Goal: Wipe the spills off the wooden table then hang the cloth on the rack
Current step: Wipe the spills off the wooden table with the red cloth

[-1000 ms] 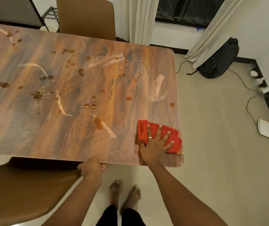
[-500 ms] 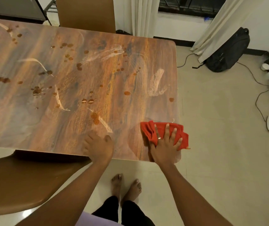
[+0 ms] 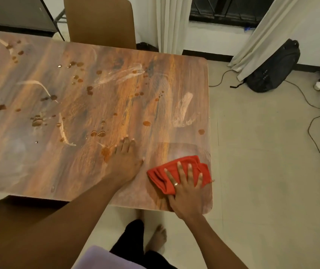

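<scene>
Our right hand (image 3: 186, 193), fingers spread, presses the crumpled red cloth (image 3: 166, 175) onto the brown wood-grain tabletop (image 3: 38, 167); beyond our flat left hand (image 3: 125, 160), brown spills (image 3: 36, 121) remain.

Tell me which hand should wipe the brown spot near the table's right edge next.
Right. The right hand already presses the red cloth flat, with that brown spot just beyond it. The left hand lies bare on the wooden table, clothless.
</scene>
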